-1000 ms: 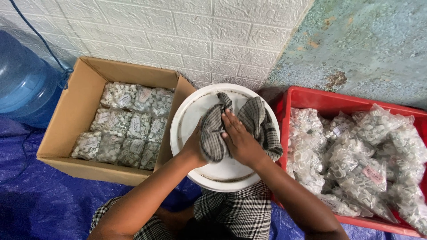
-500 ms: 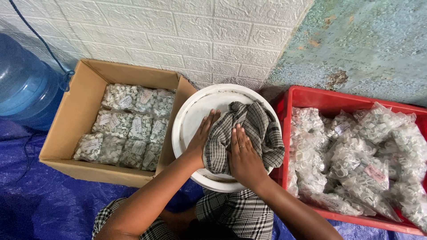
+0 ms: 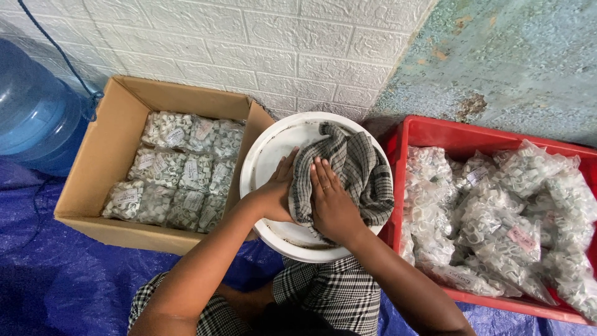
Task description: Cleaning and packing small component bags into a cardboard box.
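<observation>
Cloth (image 3: pixel 348 171), checked grey, bunched inside white round basin (image 3: pixel 264 158) directly under both hands. Right hand (image 3: pixel 333 202) lies flat on top, fingers spread, pressing it down, not gripping. Left hand (image 3: pixel 277 193) is at cloth's left edge, fingers extended along the fold, thumb side hidden, so can't tell if it pinches the fabric. Step in hand looks like wiping or drying the basin interior. Next stroke likely needs steady downward pressure while sweeping round the wall, with the basin braced so it doesn't rock. Left of the hands: cardboard box (image 3: pixel 99 162) with bagged small white parts. Right: red crate (image 3: pixel 435 134) of loose bags. Far left: blue water jug (image 3: pixel 34 115). Blue tarp (image 3: pixel 62 280) on the floor
</observation>
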